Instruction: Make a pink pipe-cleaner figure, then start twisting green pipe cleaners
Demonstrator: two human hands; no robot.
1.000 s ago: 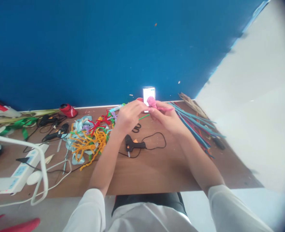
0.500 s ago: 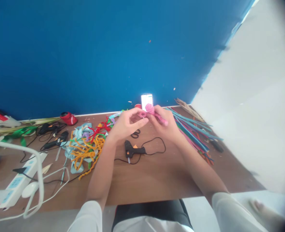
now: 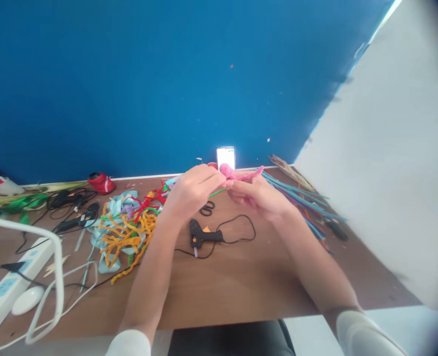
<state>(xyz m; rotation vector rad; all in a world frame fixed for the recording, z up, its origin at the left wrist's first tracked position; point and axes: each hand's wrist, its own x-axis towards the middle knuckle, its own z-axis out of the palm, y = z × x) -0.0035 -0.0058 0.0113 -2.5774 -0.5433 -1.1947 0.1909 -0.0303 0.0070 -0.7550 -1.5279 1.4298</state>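
A pink pipe-cleaner piece [image 3: 227, 171], with a rounded coiled end and a strand running to the right, is held up over the back of the table. My left hand [image 3: 193, 192] pinches it near the coil, back of the hand facing me. From the other side my right hand [image 3: 259, 196] grips it, thumb laid along the pink strand. The fingertips of both hands nearly meet, and they hide part of the piece. A thin green stem [image 3: 217, 192] shows just below the fingers. Behind the coil stands a phone [image 3: 225, 157] with a bright screen.
Beneath my hands lie a black glue gun [image 3: 204, 235] with its cord and black scissors [image 3: 207, 208]. Left is a pile of orange pipe cleaners [image 3: 127, 237] and blue ribbon, then a white power strip [image 3: 18, 282]. Blue pipe cleaners [image 3: 296, 190] lie right.
My left hand has turned over, its back now toward me. The pink strand has swung from pointing down-right to pointing up-right. The green stem has come into view, and the camera has shifted slightly.
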